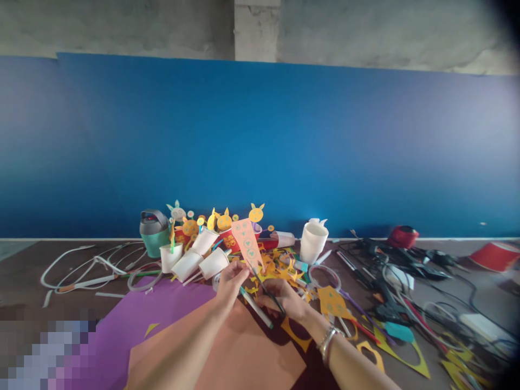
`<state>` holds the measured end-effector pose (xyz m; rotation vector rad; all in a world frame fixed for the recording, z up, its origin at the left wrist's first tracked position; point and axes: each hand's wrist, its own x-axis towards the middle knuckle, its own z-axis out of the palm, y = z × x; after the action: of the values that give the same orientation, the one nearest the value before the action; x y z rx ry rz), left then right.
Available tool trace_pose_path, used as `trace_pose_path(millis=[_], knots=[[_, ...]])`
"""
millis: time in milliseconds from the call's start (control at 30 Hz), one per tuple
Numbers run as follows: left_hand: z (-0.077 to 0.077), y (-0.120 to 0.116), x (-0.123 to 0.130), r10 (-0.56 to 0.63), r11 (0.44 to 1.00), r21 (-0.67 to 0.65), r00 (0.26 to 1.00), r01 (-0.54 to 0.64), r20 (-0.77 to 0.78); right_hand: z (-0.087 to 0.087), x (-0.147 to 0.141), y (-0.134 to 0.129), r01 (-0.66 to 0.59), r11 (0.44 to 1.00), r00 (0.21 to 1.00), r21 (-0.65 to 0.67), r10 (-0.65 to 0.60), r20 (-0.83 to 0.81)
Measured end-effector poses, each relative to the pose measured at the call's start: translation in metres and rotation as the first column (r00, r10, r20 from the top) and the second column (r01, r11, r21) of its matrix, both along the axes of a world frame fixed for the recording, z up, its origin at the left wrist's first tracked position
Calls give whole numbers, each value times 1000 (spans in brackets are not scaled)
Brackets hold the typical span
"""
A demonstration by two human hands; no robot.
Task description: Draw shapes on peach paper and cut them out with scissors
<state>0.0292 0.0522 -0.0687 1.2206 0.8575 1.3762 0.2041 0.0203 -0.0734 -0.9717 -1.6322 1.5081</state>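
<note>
My left hand (pixel 233 279) pinches the lower edge of a peach paper strip (pixel 246 238) that stands tilted and bears small green drawn circles and hearts. Closed around the dark handles of a pair of scissors (pixel 266 292) is my right hand (pixel 284 299), and the blades reach the strip's lower end. A white marker (pixel 257 307) lies just below both hands. Under my forearms spreads a large peach sheet (pixel 227 346), partly over a purple sheet (pixel 150 309).
White paper cups (pixel 188 265) lie behind my left hand, with yellow paper animal faces (pixel 224 219) behind them. Upright stacked cups (pixel 314 242) stand further right. A teal container (pixel 154 234) is at the back left. Yellow scraps (pixel 290 264), a glue gun (pixel 392 306) and cables clutter the right.
</note>
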Motion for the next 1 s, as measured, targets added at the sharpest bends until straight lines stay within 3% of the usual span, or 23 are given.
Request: trace_pose_path(millis=[333,1000], knots=[[-1,0,0,10,999,44,999,-8,-41,0,-1,1,19,1000,1000,-17,-19,-10],[3,-2,2,29,1000,4,999,-29,-38,-2,1,1,-16,1000,1000,0,16,-12]])
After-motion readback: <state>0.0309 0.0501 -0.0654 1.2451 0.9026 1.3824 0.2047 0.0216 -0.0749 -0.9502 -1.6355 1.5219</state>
